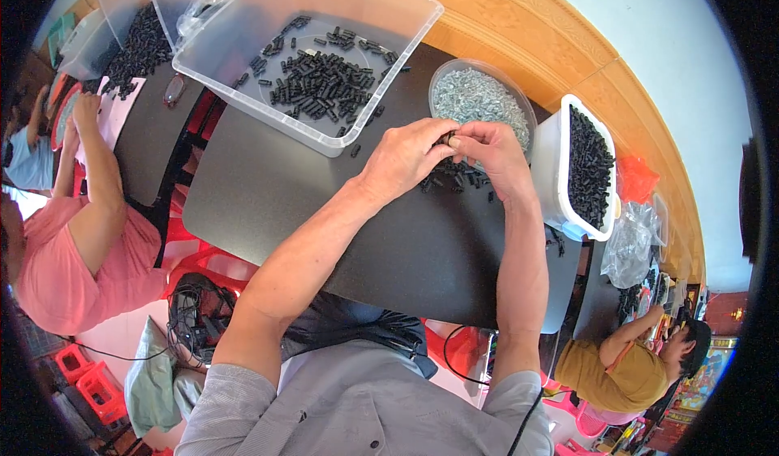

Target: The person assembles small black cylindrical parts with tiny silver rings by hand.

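Observation:
My left hand [399, 157] and my right hand [499, 157] meet over the dark table [268, 188], fingertips pinched together. Between them is a small black piece [445, 138], mostly covered by the fingers, so its exact kind does not show. Just beneath my hands lies a loose heap of short black cylindrical pieces [456, 178]. Right behind my fingers stands a round clear tub full of small silvery-grey parts [477, 97]. To the right, a white rectangular tub [553, 168] is filled with black pieces [590, 168].
A big clear plastic bin [280, 131] with black pieces [324, 87] takes up the table's far left. Co-workers in pink [89, 265] and mustard [608, 375] sit to either side. Plastic bags [631, 249] lie beyond the white tub. A wooden panel [519, 14] borders the back.

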Tool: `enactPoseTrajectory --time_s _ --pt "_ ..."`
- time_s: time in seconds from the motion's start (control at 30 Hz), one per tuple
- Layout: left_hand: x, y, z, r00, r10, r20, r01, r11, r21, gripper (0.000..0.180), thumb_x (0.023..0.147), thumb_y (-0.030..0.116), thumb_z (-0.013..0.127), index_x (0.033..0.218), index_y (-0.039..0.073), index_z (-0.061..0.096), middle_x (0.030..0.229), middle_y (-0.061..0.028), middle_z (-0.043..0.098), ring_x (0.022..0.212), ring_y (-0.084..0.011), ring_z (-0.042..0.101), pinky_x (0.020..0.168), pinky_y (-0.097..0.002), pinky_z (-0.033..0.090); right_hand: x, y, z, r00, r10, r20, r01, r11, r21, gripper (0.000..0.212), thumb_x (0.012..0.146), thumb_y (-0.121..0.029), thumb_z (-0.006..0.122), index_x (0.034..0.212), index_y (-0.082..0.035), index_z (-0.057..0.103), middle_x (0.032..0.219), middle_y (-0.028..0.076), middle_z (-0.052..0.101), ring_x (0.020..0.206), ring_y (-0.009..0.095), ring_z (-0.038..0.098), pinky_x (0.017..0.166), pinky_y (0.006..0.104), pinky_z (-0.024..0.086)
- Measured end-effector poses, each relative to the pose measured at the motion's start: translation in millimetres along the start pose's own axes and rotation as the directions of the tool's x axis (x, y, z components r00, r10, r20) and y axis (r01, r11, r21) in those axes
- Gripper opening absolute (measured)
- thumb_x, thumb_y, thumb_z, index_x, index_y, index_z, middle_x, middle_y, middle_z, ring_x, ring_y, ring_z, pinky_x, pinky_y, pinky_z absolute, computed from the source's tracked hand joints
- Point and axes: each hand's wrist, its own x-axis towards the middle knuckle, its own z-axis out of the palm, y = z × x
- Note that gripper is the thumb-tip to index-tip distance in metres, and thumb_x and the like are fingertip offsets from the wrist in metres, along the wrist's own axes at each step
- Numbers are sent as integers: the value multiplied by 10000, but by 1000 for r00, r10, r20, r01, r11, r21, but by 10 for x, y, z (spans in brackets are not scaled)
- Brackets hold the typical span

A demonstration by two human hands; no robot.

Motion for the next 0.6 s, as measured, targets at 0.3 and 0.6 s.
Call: enactPoseTrajectory --time_s 0.3,0.6 --pt "6 -7 79 984 154 -94 -150 987 52 337 824 50 761 1141 28 649 1020 -161 711 886 -334 717 740 -383 583 -57 -102 -31 998 24 -61 -26 999 -29 93 871 -95 726 912 -13 740 765 19 687 688 63 589 614 215 420" --pt "18 -2 50 991 83 -109 -85 996 -15 400 812 76 781 1187 41 643 1030 -165 705 916 -332 704 780 -394 570 -72 -62 15 998 -42 -52 42 999 15 83 872 -51 722 925 11 740 808 29 705 726 77 614 666 232 472"
